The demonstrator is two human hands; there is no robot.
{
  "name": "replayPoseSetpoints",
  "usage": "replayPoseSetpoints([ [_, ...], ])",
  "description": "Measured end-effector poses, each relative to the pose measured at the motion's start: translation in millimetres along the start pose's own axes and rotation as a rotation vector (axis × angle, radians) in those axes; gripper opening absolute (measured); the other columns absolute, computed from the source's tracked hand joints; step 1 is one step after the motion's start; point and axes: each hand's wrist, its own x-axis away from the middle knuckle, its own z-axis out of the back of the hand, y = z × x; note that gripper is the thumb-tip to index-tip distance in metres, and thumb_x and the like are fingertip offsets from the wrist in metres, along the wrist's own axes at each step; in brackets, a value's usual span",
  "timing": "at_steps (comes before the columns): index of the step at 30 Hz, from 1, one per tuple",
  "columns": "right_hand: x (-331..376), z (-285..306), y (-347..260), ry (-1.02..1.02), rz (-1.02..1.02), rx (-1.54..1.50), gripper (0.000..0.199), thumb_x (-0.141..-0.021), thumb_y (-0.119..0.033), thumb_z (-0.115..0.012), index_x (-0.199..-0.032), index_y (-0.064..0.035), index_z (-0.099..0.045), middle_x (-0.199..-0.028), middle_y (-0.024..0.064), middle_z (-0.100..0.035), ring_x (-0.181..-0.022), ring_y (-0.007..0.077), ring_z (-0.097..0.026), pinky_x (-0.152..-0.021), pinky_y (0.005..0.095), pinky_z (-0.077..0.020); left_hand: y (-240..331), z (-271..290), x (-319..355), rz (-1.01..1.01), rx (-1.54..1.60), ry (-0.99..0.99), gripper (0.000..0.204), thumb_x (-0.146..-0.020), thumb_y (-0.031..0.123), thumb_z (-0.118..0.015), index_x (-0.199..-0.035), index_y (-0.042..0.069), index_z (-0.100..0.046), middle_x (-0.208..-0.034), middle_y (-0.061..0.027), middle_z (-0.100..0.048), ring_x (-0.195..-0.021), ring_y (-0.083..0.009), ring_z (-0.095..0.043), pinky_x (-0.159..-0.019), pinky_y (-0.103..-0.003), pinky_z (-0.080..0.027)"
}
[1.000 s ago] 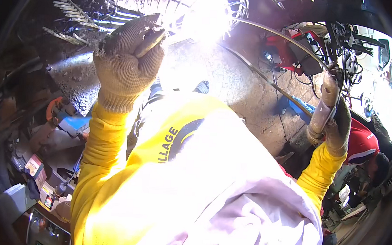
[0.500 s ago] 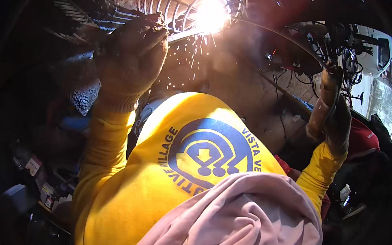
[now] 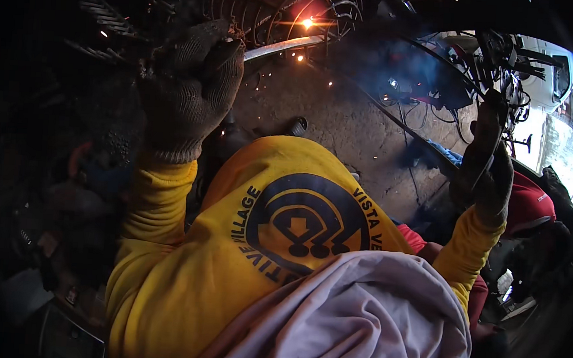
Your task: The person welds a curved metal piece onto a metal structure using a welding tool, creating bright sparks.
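My left hand (image 3: 190, 88), in a dark knitted work glove, is closed round one end of a flat metal bar (image 3: 285, 46). The bar reaches right, under a rounded guard of curved wires (image 3: 264, 10). On the wires, an orange-red spot (image 3: 308, 23) glows just above the bar. My right hand (image 3: 494, 165), gloved too, is wrapped round a welding electrode holder (image 3: 492, 116), largely hidden by shade and fingers. From it a thin welding rod (image 3: 447, 65) points up and left, its tip apart from the glowing spot.
Bluish smoke (image 3: 398, 71) drifts over the brown floor (image 3: 342, 123). Spiky metal pieces (image 3: 106, 17) stick out beyond my left hand. Tangled cables (image 3: 461, 117) lie far right, near a white vehicle (image 3: 555, 71). A red cap (image 3: 531, 200) is beside my right forearm.
The white arc and spark shower have stopped, leaving a small glow and a few sparks. The rod has drawn back from the wires; the scene is darker. My left hand stays put.
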Motion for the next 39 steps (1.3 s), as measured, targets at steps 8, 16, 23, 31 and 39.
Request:
replayPoseSetpoints([
  [8,-2.8,-3.0,0.8,0.063,0.057,0.106,0.08,-0.089,-0.052,-0.073,-0.138,0.008,-0.052,-0.123,0.0096,-0.064,-0.11,0.017,-0.059,-0.095,0.0331,-0.0467,1.1,6.0,2.1,-0.058,-0.09,-0.038,0.02,-0.087,0.02,-0.078,-0.105,0.013,-0.075,-0.1,-0.0034,-0.075,-0.085,-0.0255,-0.073,-0.075,-0.035,-0.057],
  [16,-4.4,-8.2,-9.9,0.036,0.06,0.178,0.081,-0.088,-0.054,-0.074,-0.137,0.0078,-0.053,-0.121,0.0101,-0.065,-0.107,0.0165,-0.06,-0.094,0.0334,-0.047,-1.9,7.2,4.2,-0.063,-0.081,-0.005,0.024,-0.087,0.024,-0.077,-0.109,0.014,-0.075,-0.102,-0.002,-0.076,-0.086,-0.0224,-0.074,-0.075,-0.033,-0.058],
  [23,-11.7,-11.4,-15.9,0.077,0.042,0.189,0.088,-0.083,-0.061,-0.078,-0.135,0.0053,-0.054,-0.116,0.0058,-0.064,-0.102,0.0116,-0.059,-0.089,0.0282,-0.0478,-3.8,5.4,8.6,-0.005,-0.154,-0.049,0.016,-0.084,0.022,-0.076,-0.1,0.02,-0.079,-0.107,0.0013,-0.075,-0.091,-0.0194,-0.073,-0.076,-0.032,-0.058],
  [31,-11.6,-8.3,-14.3,0.055,-0.034,0.143,0.081,-0.085,-0.052,-0.08,-0.139,0.0032,-0.054,-0.117,0.0041,-0.065,-0.101,0.0107,-0.061,-0.086,0.0281,-0.0504,6.6,11.3,-1.2,-0.148,-0.272,-0.089,0.009,-0.089,0.009,-0.077,-0.092,0.001,-0.073,-0.086,-0.0096,-0.074,-0.076,-0.0183,-0.072,-0.072,-0.031,-0.057],
  [39,-13.2,-9.3,-12.6,0.043,0.027,0.114,0.08,-0.086,-0.046,-0.08,-0.142,0.004,-0.051,-0.123,0.0065,-0.065,-0.108,0.0119,-0.061,-0.092,0.0286,-0.0496,-3.7,4.0,3.3,-0.059,-0.168,-0.082,0.022,-0.085,0.018,-0.076,-0.107,0.017,-0.072,-0.103,-0.0036,-0.074,-0.089,-0.0188,-0.072,-0.082,-0.033,-0.056],
])
